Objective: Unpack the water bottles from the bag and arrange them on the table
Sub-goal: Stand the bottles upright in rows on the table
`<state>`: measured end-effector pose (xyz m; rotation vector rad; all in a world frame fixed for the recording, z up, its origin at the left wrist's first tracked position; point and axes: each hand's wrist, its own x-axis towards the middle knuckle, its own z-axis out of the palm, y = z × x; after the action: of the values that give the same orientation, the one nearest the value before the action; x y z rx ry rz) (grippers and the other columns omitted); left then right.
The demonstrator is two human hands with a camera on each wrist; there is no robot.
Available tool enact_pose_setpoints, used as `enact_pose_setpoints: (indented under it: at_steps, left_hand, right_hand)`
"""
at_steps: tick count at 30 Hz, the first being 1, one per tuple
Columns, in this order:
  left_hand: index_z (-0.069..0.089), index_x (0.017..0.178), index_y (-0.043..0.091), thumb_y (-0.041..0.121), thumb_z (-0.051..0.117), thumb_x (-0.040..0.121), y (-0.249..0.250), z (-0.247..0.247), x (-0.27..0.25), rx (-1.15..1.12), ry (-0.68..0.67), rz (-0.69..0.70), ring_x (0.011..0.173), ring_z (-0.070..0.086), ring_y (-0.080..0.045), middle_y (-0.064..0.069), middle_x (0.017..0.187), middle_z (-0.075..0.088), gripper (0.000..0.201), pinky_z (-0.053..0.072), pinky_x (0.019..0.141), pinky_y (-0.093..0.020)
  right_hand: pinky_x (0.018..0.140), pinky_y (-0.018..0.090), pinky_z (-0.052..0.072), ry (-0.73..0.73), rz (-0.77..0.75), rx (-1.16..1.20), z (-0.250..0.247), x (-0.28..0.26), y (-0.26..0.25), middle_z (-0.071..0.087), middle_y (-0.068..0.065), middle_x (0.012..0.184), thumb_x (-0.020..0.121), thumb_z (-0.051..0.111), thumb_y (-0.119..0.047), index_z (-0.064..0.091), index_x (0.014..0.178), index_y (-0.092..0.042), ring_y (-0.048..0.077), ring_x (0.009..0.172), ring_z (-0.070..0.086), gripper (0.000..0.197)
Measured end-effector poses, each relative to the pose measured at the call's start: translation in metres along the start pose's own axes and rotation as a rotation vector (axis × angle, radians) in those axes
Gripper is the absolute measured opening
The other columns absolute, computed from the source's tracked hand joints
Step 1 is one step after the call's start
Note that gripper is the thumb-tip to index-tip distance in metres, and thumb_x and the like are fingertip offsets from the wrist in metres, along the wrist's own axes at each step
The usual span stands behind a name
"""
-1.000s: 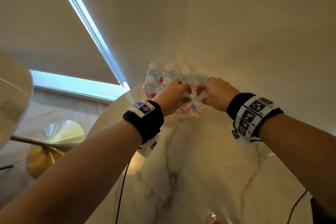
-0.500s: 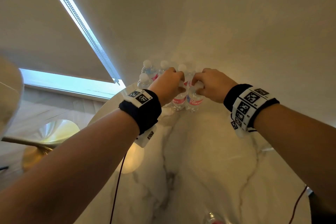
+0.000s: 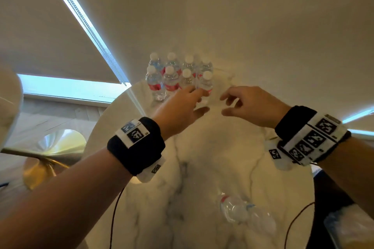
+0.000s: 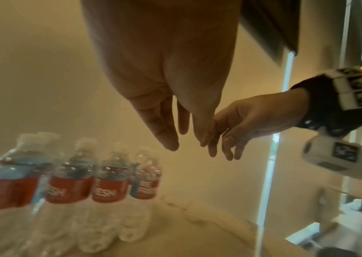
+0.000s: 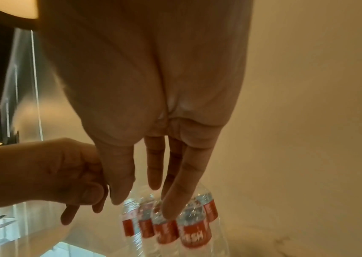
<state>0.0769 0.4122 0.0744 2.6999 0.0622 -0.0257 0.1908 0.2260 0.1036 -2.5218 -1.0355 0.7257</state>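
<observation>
Several small water bottles (image 3: pixel 178 75) with red and blue labels stand upright in two rows at the far edge of the marble table (image 3: pixel 212 163), against the wall. My left hand (image 3: pixel 202 100) hovers just in front of the front-right bottle (image 3: pixel 206 82), fingers loose and holding nothing. My right hand (image 3: pixel 224 104) is beside it to the right, also relaxed and empty. The left wrist view shows the left hand's fingers (image 4: pixel 169 137) above and right of the bottles (image 4: pixel 109 182). In the right wrist view, straight fingers (image 5: pixel 153 173) hang over the bottles (image 5: pixel 175 231). One more bottle (image 3: pixel 236 208) lies on its side near me.
A crumpled plastic bag (image 3: pixel 348 226) sits at the table's near right edge. The wall (image 3: pixel 263 36) rises right behind the bottle rows. A gold lamp base (image 3: pixel 48 153) stands on the floor to the left, below a window blind. Cables trail from both wrists.
Both hands have let go of the two front bottles, which now stand in the front row, and have drawn back slightly. The head view has tipped down, bringing the lying bottle into sight.
</observation>
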Motion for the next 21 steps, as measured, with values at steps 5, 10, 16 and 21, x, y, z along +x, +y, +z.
enact_pose_setpoints:
  at_steps: [5, 10, 16, 21]
  left_hand:
    - [0.066, 0.124, 0.025, 0.045, 0.059, 0.097, 0.071, 0.031, -0.085, -0.168, -0.242, 0.153, 0.091, 0.064, -0.011, 0.004, 0.111, 0.063, 0.035, 0.055, 0.082, -0.026]
    - [0.052, 0.134, 0.035, 0.059, 0.065, 0.086, 0.104, 0.062, -0.128, -0.164, -0.473, 0.236, 0.104, 0.062, -0.021, 0.000, 0.125, 0.056, 0.055, 0.057, 0.086, -0.039]
    - [0.055, 0.131, 0.020, 0.027, 0.062, 0.097, 0.118, 0.083, -0.123, -0.108, -0.517, 0.239, 0.102, 0.061, -0.032, -0.009, 0.130, 0.047, 0.035, 0.054, 0.087, -0.041]
    - [0.057, 0.129, 0.021, 0.027, 0.064, 0.096, 0.103, 0.092, -0.082, -0.138, -0.387, 0.184, 0.098, 0.063, -0.028, -0.007, 0.127, 0.050, 0.034, 0.055, 0.089, -0.040]
  right_hand:
    - [0.079, 0.030, 0.057, -0.145, -0.034, 0.075, 0.039, -0.112, 0.016, 0.065, -0.014, 0.097, 0.086, 0.072, -0.043, 0.067, 0.111, -0.032, 0.004, 0.082, 0.065, 0.028]
    - [0.090, 0.025, 0.054, -0.371, -0.003, 0.046, 0.073, -0.186, 0.038, 0.053, -0.023, 0.109, 0.080, 0.065, -0.064, 0.059, 0.116, -0.049, -0.001, 0.097, 0.058, 0.040]
    - [0.094, 0.021, 0.047, -0.338, 0.046, -0.046, 0.109, -0.209, 0.044, 0.043, -0.010, 0.123, 0.091, 0.063, -0.041, 0.053, 0.130, -0.041, 0.008, 0.105, 0.056, 0.041]
    - [0.082, 0.025, 0.048, -0.143, 0.111, 0.035, 0.094, -0.177, 0.051, 0.051, -0.006, 0.108, 0.091, 0.067, -0.029, 0.063, 0.121, -0.027, 0.012, 0.088, 0.060, 0.030]
